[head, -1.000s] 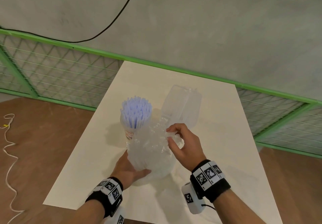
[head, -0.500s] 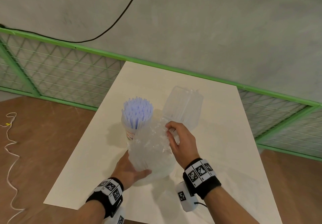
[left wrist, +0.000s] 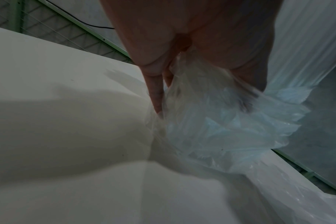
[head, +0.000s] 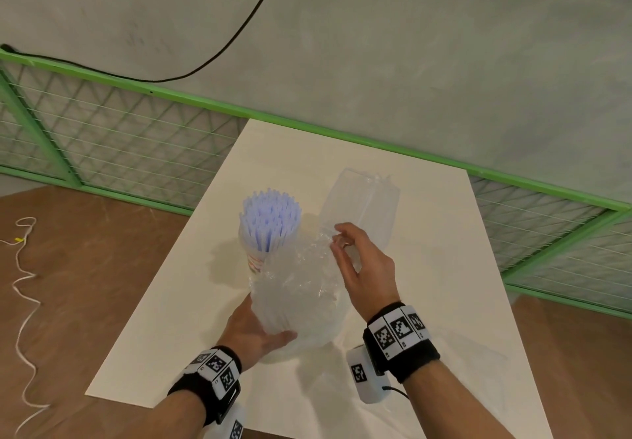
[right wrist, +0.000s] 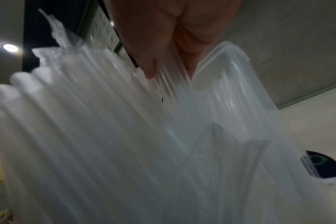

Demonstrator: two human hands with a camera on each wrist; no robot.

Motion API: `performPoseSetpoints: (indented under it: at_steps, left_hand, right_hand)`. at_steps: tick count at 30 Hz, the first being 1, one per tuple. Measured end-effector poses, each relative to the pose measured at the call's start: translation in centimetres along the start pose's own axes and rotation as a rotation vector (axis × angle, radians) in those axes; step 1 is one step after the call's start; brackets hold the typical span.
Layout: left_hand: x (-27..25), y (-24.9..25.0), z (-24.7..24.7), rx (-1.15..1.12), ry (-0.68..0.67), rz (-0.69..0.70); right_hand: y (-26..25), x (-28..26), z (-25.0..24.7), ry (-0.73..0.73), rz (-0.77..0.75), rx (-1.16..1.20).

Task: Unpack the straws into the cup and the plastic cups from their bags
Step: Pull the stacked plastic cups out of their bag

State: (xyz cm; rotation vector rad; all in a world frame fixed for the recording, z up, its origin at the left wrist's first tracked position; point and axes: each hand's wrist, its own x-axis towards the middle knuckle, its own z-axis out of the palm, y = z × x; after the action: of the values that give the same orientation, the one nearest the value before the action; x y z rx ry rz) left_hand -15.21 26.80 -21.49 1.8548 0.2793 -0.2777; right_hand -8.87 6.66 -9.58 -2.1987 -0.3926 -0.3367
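The bagged stack of plastic cups stands on the white table with its long axis leaning up and away from the person, its wide lower end near the table's near edge and its crinkled top pointing toward the far wall. The left hand cups that lower end — thumb across the near side, the other fingers wrapped behind the bag, so it grips the stack at the base. In the left wrist view the fingers point down at the tabletop with loose film of the bag bunched against them.

The right hand is at the top of the stack, on its right side. Its fingers are bent and lie against the crumpled film; whether they actually pinch it cannot be told from the head view. The right wrist view is blurred — it shows two fingertips against ribbed clear plastic.

Just beyond the left-hand fingers and left of the right fingertips stands the cup, upright, filled with straws whose ends point straight up. Beyond the right fingertips, an empty clear bag stands tilted, mouth upward.
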Motion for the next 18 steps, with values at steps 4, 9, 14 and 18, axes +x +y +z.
performPoseSetpoints:
  at_steps: [4,9,14,18]
  left_hand:
    - [0.0,0.0,0.0,0.005,-0.007,0.008]
    - [0.1,-0.3,0.1,0.029,0.005,-0.008]
    - [0.2,-0.2,0.0,0.039,-0.008,-0.018]
    - [0.2,-0.1,0.1,0.022,0.0,-0.025]
  right_hand:
    - [-0.3,1.0,-0.9,0.102,-0.126,-0.064]
    - [-1.0,2.5,-1.8,0.036,0.006,0.014]
    - [-2.0,4.4,-3.9,0.126,-0.022,-0.018]
    - [-3.4,6.1,-6.6,0.265,-0.025,0.084]
